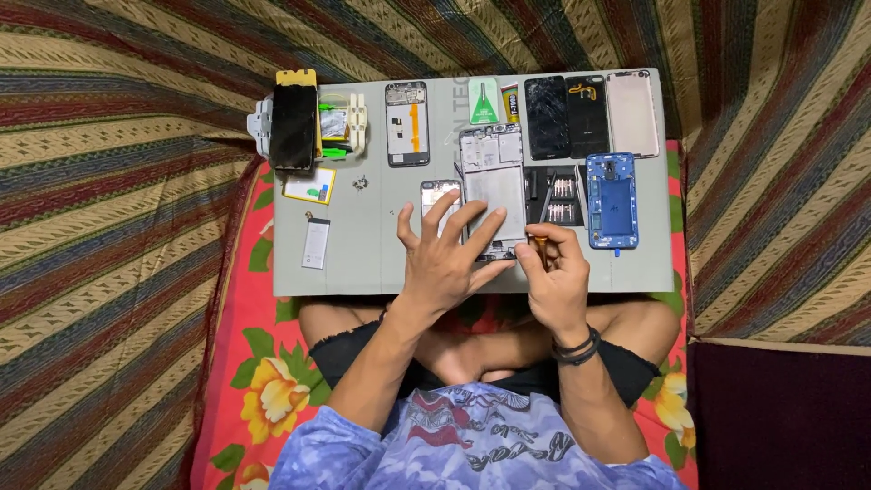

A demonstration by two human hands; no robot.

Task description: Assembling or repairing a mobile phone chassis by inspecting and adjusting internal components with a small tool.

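Grey work mat (363, 263) w/ phone parts, on striped cloth (118, 181).

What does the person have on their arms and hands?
Both hands are bare, no gloves or rings to be seen. The right hand has dark bands around its wrist. The left hand has a plain wrist. Blue patterned sleeves cover the upper arms.

surface: grey board (363, 272) | on it: opened phone frame (494, 191); blue phone shell (611, 200); flat battery (316, 243)

Striped woven cloth (118, 136) all around, red floral sheet (245, 363), dark cushion (780, 417)
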